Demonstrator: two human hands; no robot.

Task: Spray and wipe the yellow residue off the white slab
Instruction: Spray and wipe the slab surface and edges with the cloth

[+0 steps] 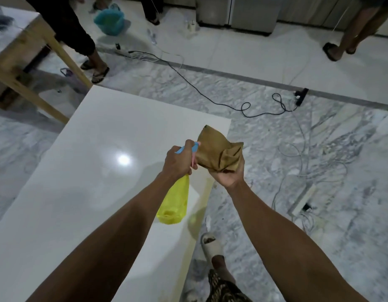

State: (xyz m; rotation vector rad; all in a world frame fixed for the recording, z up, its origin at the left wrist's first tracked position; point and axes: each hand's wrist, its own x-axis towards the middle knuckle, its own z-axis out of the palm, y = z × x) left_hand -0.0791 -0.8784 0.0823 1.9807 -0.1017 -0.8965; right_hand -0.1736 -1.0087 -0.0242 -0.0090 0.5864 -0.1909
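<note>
Yellow residue shows faintly as a streak along the near right edge of the white slab, just under your hands, so the wiping looks not yet done there; the rest of the glossy top appears clean, though glare hides detail. Your left hand has its fingers curled round the neck of the yellow spray bottle, index finger over the blue and pink trigger head, nozzle aimed at the brown cloth. Your right hand holds that bunched cloth palm up above the slab's edge. You seem to be wetting the cloth; wiping the streak remains.
</note>
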